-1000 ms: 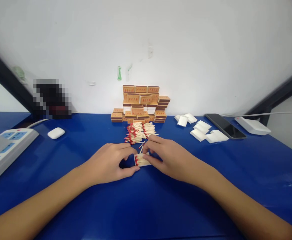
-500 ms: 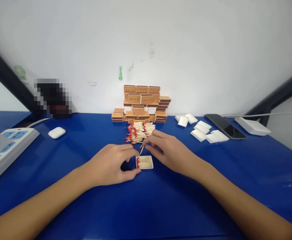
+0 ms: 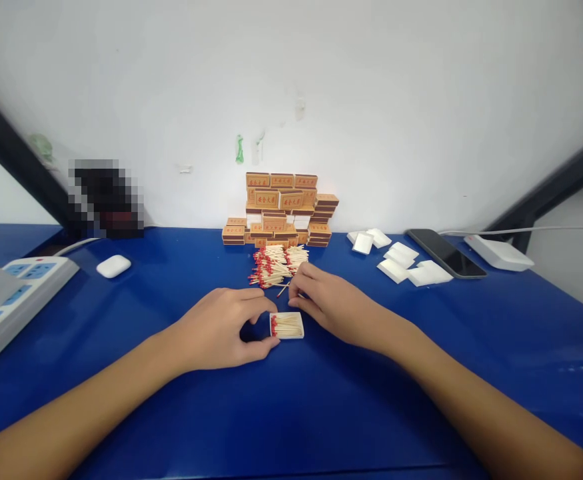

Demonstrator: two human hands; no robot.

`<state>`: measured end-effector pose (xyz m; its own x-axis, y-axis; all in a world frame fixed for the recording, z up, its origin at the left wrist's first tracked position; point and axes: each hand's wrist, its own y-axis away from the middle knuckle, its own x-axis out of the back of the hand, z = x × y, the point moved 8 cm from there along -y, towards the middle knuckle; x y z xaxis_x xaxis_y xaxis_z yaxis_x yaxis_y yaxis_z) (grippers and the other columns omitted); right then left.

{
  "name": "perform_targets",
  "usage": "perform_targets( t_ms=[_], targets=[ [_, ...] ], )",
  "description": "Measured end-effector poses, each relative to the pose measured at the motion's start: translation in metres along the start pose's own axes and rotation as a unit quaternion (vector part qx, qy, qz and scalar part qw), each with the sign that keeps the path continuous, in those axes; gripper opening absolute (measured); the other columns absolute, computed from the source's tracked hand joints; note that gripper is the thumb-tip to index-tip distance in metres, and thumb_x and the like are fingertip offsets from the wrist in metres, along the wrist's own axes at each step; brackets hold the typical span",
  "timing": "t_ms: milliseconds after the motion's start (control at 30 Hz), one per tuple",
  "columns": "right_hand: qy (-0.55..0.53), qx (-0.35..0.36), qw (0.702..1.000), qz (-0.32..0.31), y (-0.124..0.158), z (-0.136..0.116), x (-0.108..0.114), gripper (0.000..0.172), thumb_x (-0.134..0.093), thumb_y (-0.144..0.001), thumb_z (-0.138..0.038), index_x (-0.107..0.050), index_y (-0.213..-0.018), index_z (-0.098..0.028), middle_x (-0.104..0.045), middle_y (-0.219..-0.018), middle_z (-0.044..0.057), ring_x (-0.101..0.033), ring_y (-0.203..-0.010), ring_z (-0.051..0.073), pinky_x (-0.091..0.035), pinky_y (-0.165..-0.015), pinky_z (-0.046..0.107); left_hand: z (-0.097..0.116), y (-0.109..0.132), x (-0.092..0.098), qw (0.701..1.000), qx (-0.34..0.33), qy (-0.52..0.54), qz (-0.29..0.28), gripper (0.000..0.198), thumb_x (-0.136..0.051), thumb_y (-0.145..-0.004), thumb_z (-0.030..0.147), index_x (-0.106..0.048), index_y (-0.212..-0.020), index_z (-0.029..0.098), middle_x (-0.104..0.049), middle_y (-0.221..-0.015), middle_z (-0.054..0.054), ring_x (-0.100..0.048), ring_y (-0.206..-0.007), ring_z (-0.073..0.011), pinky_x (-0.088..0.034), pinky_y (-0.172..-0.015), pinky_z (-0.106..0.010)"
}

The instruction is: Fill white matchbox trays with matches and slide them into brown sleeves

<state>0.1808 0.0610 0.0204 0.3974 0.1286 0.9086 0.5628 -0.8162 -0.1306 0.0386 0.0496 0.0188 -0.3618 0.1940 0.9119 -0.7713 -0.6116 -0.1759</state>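
Note:
My left hand [image 3: 234, 327] curves around the left end of a small white matchbox tray [image 3: 298, 335], thumb at the near side and fingertips at the far side. Red-headed matches [image 3: 287, 325] lie in the tray, heads to the left. Just beyond it, my right hand [image 3: 321, 297] is closed in a pinch, with a pale sliver of a match showing at the fingers. By these fingertips is a single match [image 3: 283, 291], red head toward the lower left. Behind it spreads a loose pile of matches [image 3: 274, 267].
Matchbox sleeves [image 3: 278, 200] are stacked against the wall. White trays [image 3: 396, 257], a phone [image 3: 446, 253] and a white box-shaped device [image 3: 498, 253] sit to the right. On the left are a white earbud case [image 3: 114, 266] and a power strip [image 3: 46, 270] on the blue table [image 3: 251, 420].
My right fingers have shifted slightly, and the match that pointed down from them no longer shows there. My left hand keeps its hold on the tray.

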Motion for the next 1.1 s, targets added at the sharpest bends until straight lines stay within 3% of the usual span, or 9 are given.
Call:
perform_targets(
  t_ms=[200, 300, 400, 600, 700, 800, 933, 1100],
  targets=[
    [-0.040, -0.020, 0.992, 0.121, 0.007, 0.017, 0.030, 0.007, -0.055, -0.104, -0.018, -0.061, -0.104, -0.020, -0.066, -0.097, 0.003, -0.061, -0.085, 0.017, -0.046, -0.076, 0.029, -0.003, -0.001, -0.002, 1.000, 0.005, -0.010, -0.001, 0.023, -0.069, -0.092, 0.038, -0.072, -0.110, 0.023, -0.065, -0.085, 0.003, -0.060, -0.066, -0.0120, -0.043, -0.063, -0.028],
    [-0.027, 0.002, 0.993, 0.117, 0.007, 0.015, 0.029, 0.015, -0.051, -0.106, -0.019, -0.066, -0.108, -0.020, -0.066, -0.102, 0.006, -0.062, -0.091, 0.019, -0.046, -0.080, 0.031, -0.003, -0.001, -0.002, 1.000, 0.006, -0.016, -0.004, 0.023, -0.068, -0.093, 0.038, -0.071, -0.111, 0.023, -0.065, -0.086, 0.003, -0.060, -0.066, -0.0121, -0.042, -0.063, -0.028],
    [-0.033, 0.003, 0.993, 0.110, 0.006, 0.013, 0.027, 0.019, -0.052, -0.106, -0.021, -0.068, -0.096, -0.020, -0.066, -0.096, 0.005, -0.061, -0.086, 0.018, -0.045, -0.075, 0.030, -0.003, -0.001, -0.001, 1.000, 0.004, -0.021, 0.000, 0.023, -0.068, -0.093, 0.038, -0.072, -0.111, 0.023, -0.065, -0.084, 0.003, -0.060, -0.066, -0.0127, -0.043, -0.063, -0.028],
    [-0.079, -0.084, 0.976, 0.184, 0.005, 0.029, 0.038, 0.014, -0.065, -0.099, -0.027, -0.070, -0.087, -0.021, -0.068, -0.076, 0.000, -0.055, -0.065, 0.015, -0.040, -0.064, 0.030, -0.003, -0.002, 0.000, 1.000, -0.002, -0.022, 0.008, 0.024, -0.068, -0.093, 0.039, -0.072, -0.110, 0.022, -0.065, -0.083, 0.002, -0.059, -0.066, -0.0126, -0.042, -0.063, -0.028],
    [-0.132, -0.127, 0.962, 0.205, 0.005, 0.039, 0.037, 0.013, -0.070, -0.094, -0.030, -0.072, -0.085, -0.020, -0.070, -0.076, 0.000, -0.056, -0.064, 0.015, -0.041, -0.061, 0.030, -0.003, -0.002, -0.001, 1.000, -0.001, -0.023, 0.002, 0.023, -0.068, -0.094, 0.038, -0.072, -0.110, 0.022, -0.065, -0.083, 0.002, -0.059, -0.066, -0.0127, -0.043, -0.063, -0.028],
    [-0.154, -0.152, 0.960, 0.179, 0.004, 0.044, 0.029, 0.012, -0.073, -0.090, -0.028, -0.073, -0.082, -0.020, -0.071, -0.075, 0.000, -0.056, -0.063, 0.015, -0.041, -0.060, 0.029, -0.003, -0.001, 0.000, 1.000, 0.000, -0.026, 0.001, 0.023, -0.067, -0.093, 0.038, -0.072, -0.108, 0.022, -0.064, -0.083, 0.003, -0.059, -0.066, -0.0132, -0.043, -0.063, -0.028],
    [-0.104, -0.183, 0.970, 0.118, 0.006, 0.045, 0.021, 0.009, -0.073, -0.090, -0.025, -0.075, -0.081, -0.022, -0.069, -0.071, -0.001, -0.055, -0.063, 0.015, -0.038, -0.059, 0.029, -0.005, -0.001, 0.002, 0.999, -0.002, -0.032, 0.006, 0.025, -0.067, -0.094, 0.040, -0.072, -0.111, 0.022, -0.066, -0.084, 0.002, -0.060, -0.068, -0.0138, -0.043, -0.063, -0.028],
    [-0.043, -0.181, 0.980, 0.066, 0.008, 0.043, 0.014, 0.010, -0.073, -0.090, -0.027, -0.073, -0.081, -0.023, -0.069, -0.082, 0.000, -0.057, -0.070, 0.016, -0.039, -0.062, 0.029, -0.005, -0.001, 0.000, 1.000, -0.003, -0.029, 0.001, 0.024, -0.068, -0.094, 0.038, -0.072, -0.111, 0.022, -0.066, -0.086, 0.002, -0.060, -0.067, -0.0133, -0.043, -0.064, -0.028]
  ],
)
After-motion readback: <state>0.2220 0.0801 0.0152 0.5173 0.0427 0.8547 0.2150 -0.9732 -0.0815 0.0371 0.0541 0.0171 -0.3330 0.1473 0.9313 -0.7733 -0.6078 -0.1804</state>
